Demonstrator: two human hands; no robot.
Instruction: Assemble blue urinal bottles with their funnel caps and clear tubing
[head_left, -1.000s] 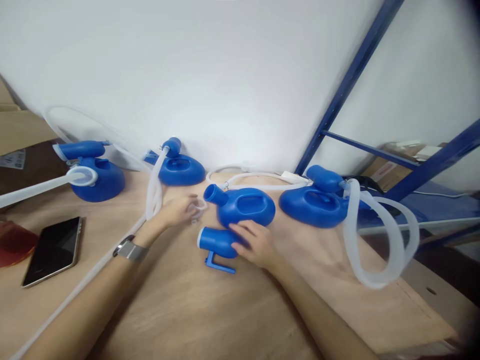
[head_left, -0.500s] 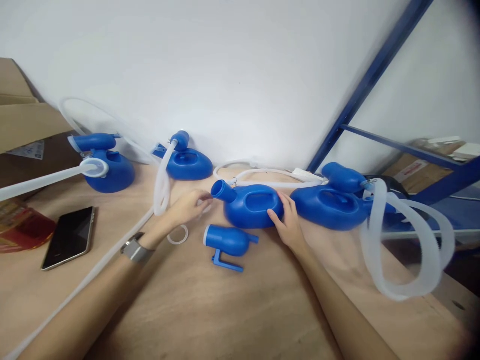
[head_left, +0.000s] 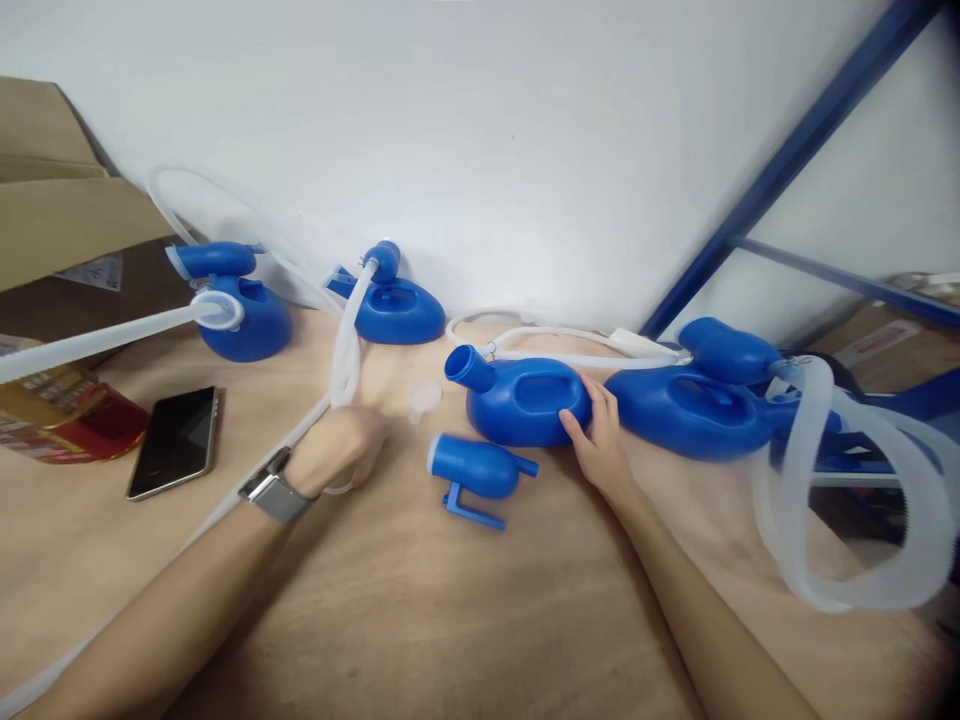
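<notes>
My right hand (head_left: 598,435) grips the rounded end of a blue plastic urinal bottle (head_left: 501,405), thumb on the near side and fingers behind. The bottle lies on its side, its uncapped spout (head_left: 463,366) pointing up and left. My left hand (head_left: 346,447) is turned down over the table, fingers curled and mostly hidden, with part of a thin white ring (head_left: 342,489) showing under it. Between the hands lies a blue funnel-like piece (head_left: 476,467) with a white rim and a hooked handle (head_left: 476,514). A small translucent cap (head_left: 427,398) rests left of the bottle.
Other blue bottles with hoses stand at the left (head_left: 247,325), at the back (head_left: 401,315) and at the right (head_left: 686,415). A coiled hose (head_left: 810,500) overhangs the right side. A phone (head_left: 176,440), a cardboard box (head_left: 67,230) and a blue metal frame (head_left: 795,160) flank the table.
My left hand has drawn back toward me, away from the spout, onto the white ring, uncovering the translucent cap. The view has swung slightly left. My right hand keeps hold of the bottle.
</notes>
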